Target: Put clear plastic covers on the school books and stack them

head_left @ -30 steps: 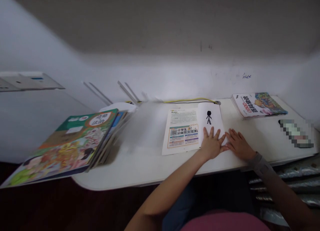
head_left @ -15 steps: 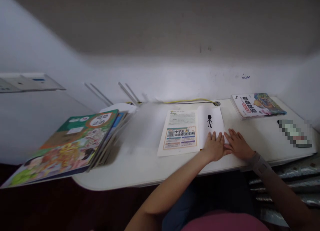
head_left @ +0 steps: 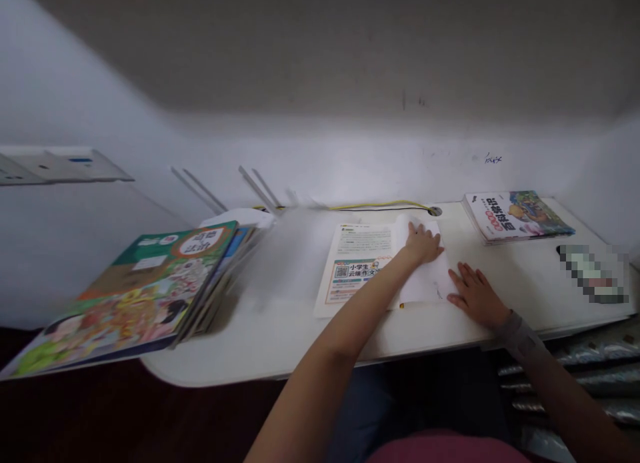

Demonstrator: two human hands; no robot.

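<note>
An open book lies on the white desk. Its left page carries print and a coloured box with a square code; the right page is mostly white, with a small dark mark low down. My left hand rests on the upper part of that white page, fingers apart, covering the stick figure drawn there. Flat on the desk at the page's right edge is my right hand, fingers spread, with a band on the wrist. Neither hand holds anything.
On the left, a stack of books overhangs the desk's front edge. A booklet pile and a pixelated phone-like object lie at right. A yellow cable runs along the wall to a desk hole.
My left hand has moved up the white page, away from my right hand, and now hides the stick figure. My right hand has stayed nearly in place by the page edge.
</note>
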